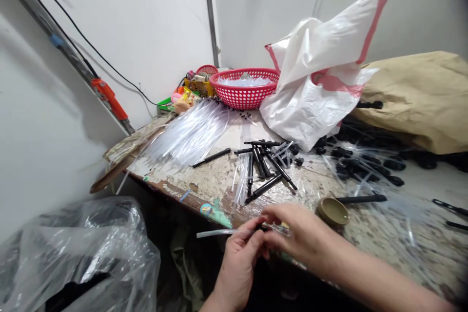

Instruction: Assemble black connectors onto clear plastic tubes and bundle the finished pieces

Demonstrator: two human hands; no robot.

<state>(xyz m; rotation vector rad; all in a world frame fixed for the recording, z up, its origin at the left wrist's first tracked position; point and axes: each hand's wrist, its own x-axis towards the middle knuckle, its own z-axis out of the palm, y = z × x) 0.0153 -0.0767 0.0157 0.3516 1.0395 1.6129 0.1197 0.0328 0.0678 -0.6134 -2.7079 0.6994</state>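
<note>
Near the table's front edge my two hands meet. My left hand [239, 258] is closed around a translucent tube [215, 233], whose free end sticks out to the left. Touching it from the right, my right hand [296, 231] pinches a small black part [261, 228], mostly covered by the fingers. Just beyond the hands lies a loose pile of black rods [263, 189], with one more black rod [212, 157] apart on the left. A small olive bowl [333, 212] stands right of my hands.
A bundle of clear tubes [190, 131] lies at the back left, beside a red basket [244, 96]. Behind the rods stands a white sack [310, 83]. Black fittings [369, 165] with tubes spread rightward below brown paper [420, 97]. A clear plastic bag [84, 248] is lower left.
</note>
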